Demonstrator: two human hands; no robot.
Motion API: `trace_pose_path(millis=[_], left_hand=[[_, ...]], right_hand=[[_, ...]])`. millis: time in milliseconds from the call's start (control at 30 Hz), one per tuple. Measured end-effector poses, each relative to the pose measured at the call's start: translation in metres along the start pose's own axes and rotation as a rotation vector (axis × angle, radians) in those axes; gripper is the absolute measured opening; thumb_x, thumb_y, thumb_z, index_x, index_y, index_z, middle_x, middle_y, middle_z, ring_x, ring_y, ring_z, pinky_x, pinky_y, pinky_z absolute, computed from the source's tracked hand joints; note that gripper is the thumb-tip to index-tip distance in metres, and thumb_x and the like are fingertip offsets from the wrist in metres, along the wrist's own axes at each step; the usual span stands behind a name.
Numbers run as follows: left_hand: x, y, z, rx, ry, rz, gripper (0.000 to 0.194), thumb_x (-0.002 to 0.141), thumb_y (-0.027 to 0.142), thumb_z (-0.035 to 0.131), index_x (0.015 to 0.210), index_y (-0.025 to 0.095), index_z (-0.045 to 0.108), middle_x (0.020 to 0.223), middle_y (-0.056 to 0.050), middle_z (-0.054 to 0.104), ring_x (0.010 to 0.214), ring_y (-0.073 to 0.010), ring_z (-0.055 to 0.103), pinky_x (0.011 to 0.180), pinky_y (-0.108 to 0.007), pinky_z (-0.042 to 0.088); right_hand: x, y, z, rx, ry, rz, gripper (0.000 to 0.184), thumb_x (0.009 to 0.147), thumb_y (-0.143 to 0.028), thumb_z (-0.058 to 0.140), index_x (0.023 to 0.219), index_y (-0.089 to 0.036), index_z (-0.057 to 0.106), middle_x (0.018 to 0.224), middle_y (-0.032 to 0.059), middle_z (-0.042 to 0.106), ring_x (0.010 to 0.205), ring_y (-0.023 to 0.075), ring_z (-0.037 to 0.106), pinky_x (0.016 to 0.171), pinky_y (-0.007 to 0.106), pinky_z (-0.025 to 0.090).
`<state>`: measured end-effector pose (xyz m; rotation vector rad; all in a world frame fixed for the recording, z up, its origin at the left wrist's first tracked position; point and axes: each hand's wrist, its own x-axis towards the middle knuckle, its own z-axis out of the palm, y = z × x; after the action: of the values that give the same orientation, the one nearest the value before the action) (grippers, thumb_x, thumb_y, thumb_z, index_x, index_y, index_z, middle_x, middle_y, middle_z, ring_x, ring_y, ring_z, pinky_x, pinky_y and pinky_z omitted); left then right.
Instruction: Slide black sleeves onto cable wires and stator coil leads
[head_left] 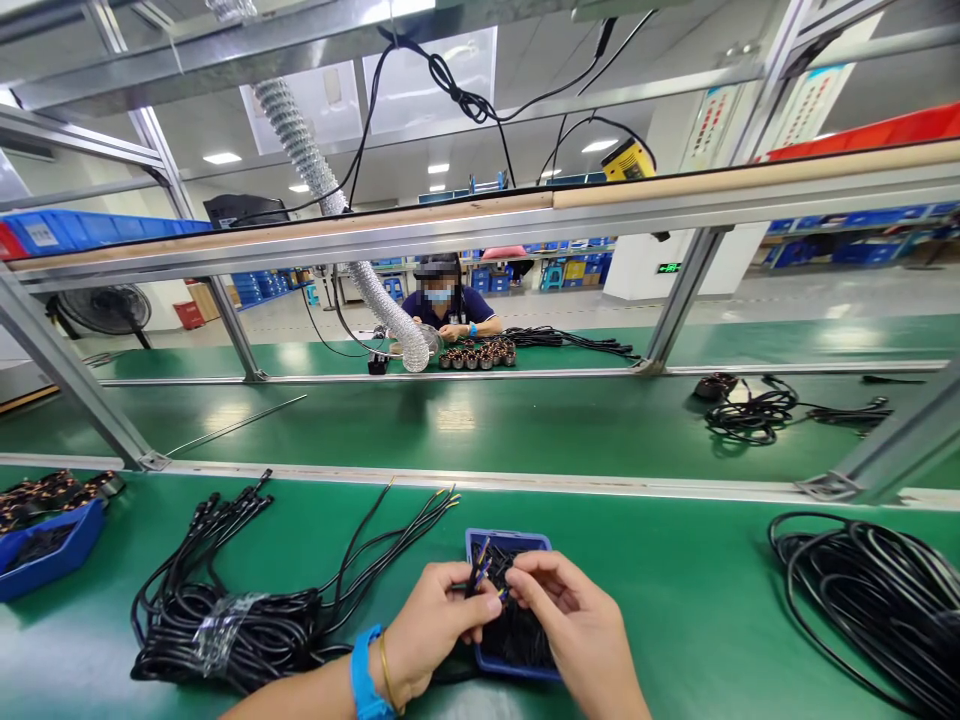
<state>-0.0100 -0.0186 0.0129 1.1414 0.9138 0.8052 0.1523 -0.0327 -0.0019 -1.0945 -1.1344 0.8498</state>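
Observation:
My left hand (431,625), with a blue band on its wrist, is closed around black cables whose stripped ends (480,565) stick up with thin coloured wires. Close beside it, my right hand (574,620) has thumb and forefinger pinched at the wire tips; what it holds is too small to make out. Both hands are over a blue bin (517,672) filled with small black pieces (517,635). To the left lies a bundle of black cables (262,635) wrapped in clear film, some of its bare ends pointing toward the bin.
A coil of black cable (877,600) lies at the right. Another blue bin (56,560) and copper-wound parts (52,495) are at the far left. A metal frame rail (480,483) crosses behind the bin. Across the bench sits a co-worker (450,305) near a flexible duct (382,300).

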Motion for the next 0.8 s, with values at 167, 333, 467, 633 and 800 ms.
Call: trace_pose_path(millis=[167, 333, 467, 633, 800], left_hand=[[0.0, 0.0, -0.001, -0.006, 0.012, 0.002, 0.052, 0.061, 0.059, 0.085, 0.072, 0.015, 0.06, 0.067, 0.003, 0.05, 0.056, -0.0085, 0.042, 0.055, -0.024, 0.032], [-0.001, 0.001, -0.001, -0.013, 0.002, 0.002, 0.052, 0.061, 0.059, 0.085, 0.073, 0.015, 0.061, 0.067, 0.003, 0.05, 0.056, -0.0085, 0.042, 0.056, -0.025, 0.032], [0.0, -0.002, -0.001, -0.026, 0.019, -0.009, 0.056, 0.058, 0.06, 0.087, 0.079, 0.013, 0.065, 0.07, 0.002, 0.053, 0.057, -0.0086, 0.043, 0.056, -0.025, 0.033], [0.001, -0.003, -0.001, -0.052, 0.066, 0.026, 0.054, 0.062, 0.056, 0.086, 0.086, 0.014, 0.063, 0.076, 0.002, 0.056, 0.056, -0.0078, 0.044, 0.054, -0.024, 0.034], [0.002, 0.002, -0.001, -0.01, 0.078, 0.018, 0.038, 0.067, 0.046, 0.079, 0.075, 0.016, 0.058, 0.06, 0.006, 0.048, 0.052, -0.0075, 0.04, 0.053, -0.023, 0.03]], right_hand=[[-0.001, -0.001, 0.001, 0.024, 0.002, 0.008, 0.037, 0.069, -0.055, 0.082, 0.072, -0.02, 0.073, 0.063, 0.0042, 0.072, 0.055, 0.0185, 0.069, 0.054, 0.026, 0.059], [-0.001, -0.002, 0.003, 0.017, 0.024, -0.007, 0.035, 0.07, -0.053, 0.082, 0.072, -0.02, 0.073, 0.064, 0.0041, 0.073, 0.056, 0.0182, 0.07, 0.054, 0.024, 0.06], [-0.001, -0.002, 0.002, -0.075, -0.072, -0.049, 0.034, 0.075, -0.055, 0.078, 0.071, -0.022, 0.073, 0.065, 0.003, 0.075, 0.057, 0.0191, 0.072, 0.055, 0.024, 0.06], [0.0, 0.007, -0.009, -0.45, -0.07, -0.483, 0.023, 0.096, -0.042, 0.06, 0.096, -0.028, 0.078, 0.088, 0.0015, 0.082, 0.074, 0.0186, 0.078, 0.071, 0.026, 0.062], [0.008, 0.025, -0.009, -1.002, -0.127, -0.616, 0.02, 0.099, -0.03, 0.055, 0.1, -0.022, 0.074, 0.096, 0.0073, 0.076, 0.088, 0.0248, 0.07, 0.074, 0.037, 0.057]])
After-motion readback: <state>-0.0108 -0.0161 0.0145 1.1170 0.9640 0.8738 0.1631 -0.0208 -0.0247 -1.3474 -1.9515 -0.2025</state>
